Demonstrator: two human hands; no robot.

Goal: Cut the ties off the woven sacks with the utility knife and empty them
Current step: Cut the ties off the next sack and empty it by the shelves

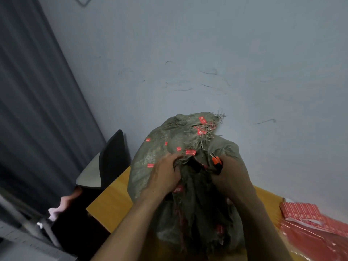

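A grey-green woven sack with small red tags stuck on it stands on a yellow wooden table, its frayed top edge near the wall. My left hand grips a bunched fold of the sack near its mouth. My right hand holds the other side of the fold together with an orange and black utility knife, whose tip points up and away from me. The inside of the sack is dark and its contents are hidden.
A pile of red printed packets lies on the table at the right. A black and grey chair back stands left of the table, by a dark curtain. A scuffed pale wall rises right behind the sack.
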